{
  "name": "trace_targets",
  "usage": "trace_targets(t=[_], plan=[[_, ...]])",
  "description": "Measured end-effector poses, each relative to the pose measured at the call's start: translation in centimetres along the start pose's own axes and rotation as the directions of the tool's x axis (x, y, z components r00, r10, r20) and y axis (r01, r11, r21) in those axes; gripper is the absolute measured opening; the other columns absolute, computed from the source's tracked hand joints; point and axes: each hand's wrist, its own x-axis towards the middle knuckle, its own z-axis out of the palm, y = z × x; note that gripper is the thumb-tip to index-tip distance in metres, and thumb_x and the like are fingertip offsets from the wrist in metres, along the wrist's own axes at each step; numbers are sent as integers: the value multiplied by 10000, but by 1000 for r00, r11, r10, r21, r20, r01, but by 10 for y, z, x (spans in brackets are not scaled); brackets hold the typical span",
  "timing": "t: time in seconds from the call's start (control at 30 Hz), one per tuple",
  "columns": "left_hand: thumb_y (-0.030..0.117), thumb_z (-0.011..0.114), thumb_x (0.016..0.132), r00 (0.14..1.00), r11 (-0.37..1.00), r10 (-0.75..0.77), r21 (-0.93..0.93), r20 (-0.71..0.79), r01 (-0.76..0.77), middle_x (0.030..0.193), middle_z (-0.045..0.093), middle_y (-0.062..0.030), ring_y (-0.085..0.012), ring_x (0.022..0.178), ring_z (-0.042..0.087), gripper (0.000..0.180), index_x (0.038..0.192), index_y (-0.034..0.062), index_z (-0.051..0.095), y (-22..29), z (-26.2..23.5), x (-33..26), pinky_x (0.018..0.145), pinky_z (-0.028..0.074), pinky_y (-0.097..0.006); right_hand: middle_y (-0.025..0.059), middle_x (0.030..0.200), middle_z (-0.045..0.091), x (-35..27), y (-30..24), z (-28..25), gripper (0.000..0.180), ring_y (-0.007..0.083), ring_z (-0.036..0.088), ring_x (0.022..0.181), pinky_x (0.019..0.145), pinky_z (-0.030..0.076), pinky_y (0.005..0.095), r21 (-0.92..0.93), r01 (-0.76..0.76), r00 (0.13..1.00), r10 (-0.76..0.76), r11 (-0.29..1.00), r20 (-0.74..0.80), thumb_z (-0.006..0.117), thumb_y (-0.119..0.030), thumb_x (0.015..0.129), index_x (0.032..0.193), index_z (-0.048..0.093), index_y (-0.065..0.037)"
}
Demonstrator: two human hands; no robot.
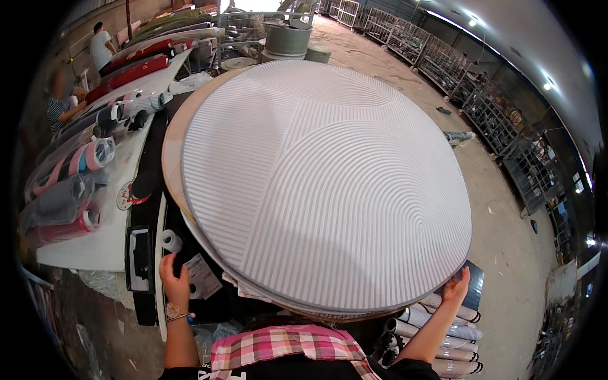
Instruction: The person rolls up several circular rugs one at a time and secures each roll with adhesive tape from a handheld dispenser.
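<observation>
Warehouse floor of bare concrete (506,240) spreads around a black counter (144,297), with wire cages along the right wall. Nearest to the camera, the person wears a pink checked cloth (285,345) at the chest. Below the right elbow, rolled rugs (437,339) lie stacked on their sides. The right hand (456,288) touches the near right edge of the round white rug (323,183); its grip is half open, fingers up against the rim, not closed around it. The left hand (174,278), with a bracelet on the wrist, lies flat and open on the counter, just beside a paper label (204,275) and a small tape roll (171,240). The rug, with raised line patterns, lies on top of a pile of other round rugs and covers most of the counter. Further left, wrapped rolls (69,190) lie on a white table (101,247). Far behind, two other people stand near red rolls (130,71).
</observation>
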Motion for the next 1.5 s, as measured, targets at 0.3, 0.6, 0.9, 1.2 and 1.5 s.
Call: trace_targets(t=[0.3, 0.6, 0.9, 1.2, 1.5], plan=[[101, 609, 829, 998, 939, 5, -344, 57, 15, 1314, 405, -166, -263, 1209, 412, 563, 1326, -7, 368, 107, 23, 66, 1011, 327, -351, 91, 814, 624, 1, -112, 152, 322, 164, 588, 688, 602, 475, 316, -618, 584, 786, -175, 526, 594, 581, -259, 870, 926, 590, 58], [97, 605, 757, 779, 742, 622, -260, -76, -618, 1337, 386, -204, -352, 1258, 349, 481, 1206, -18, 475, 278, 59, 6, 1057, 247, -472, 111, 943, 637, 143, -182, 1, 380, 182, 611, 800, 706, 489, 299, -553, 390, 920, -296, 736, 255, 548, -303, 868, 988, 599, 54], [293, 666, 755, 390, 689, 674, -343, 628, -638, 1398, 335, -179, -311, 1310, 300, 625, 1287, 52, 442, 303, 126, -84, 1058, 282, -415, 192, 703, 584, 189, -222, 75, 231, 199, 548, 636, 584, 424, 388, -857, 499, 691, -540, -126, 481, 506, -135, 776, 823, 561, 84], [263, 624, 816, 369, 713, 701, -604, 610, -357, 1347, 396, -179, -329, 1255, 372, 596, 1324, 47, 400, 267, 109, -34, 1037, 316, -375, 148, 620, 582, -107, 16, 210, 241, 309, 581, 543, 479, 461, 405, -120, 745, 155, -5, -657, 988, 509, -124, 813, 1010, 598, -18], [350, 414, 958, 784, -255, 156, -743, 600, 619, 1268, 493, -98, -232, 1130, 500, 471, 1326, 59, 368, 134, 21, 70, 957, 398, -379, 66, 652, 567, -239, 78, 161, 426, 249, 577, 573, 501, 461, 357, 223, 975, -178, 590, -3, 788, 572, -123, 744, 1166, 548, -71]])
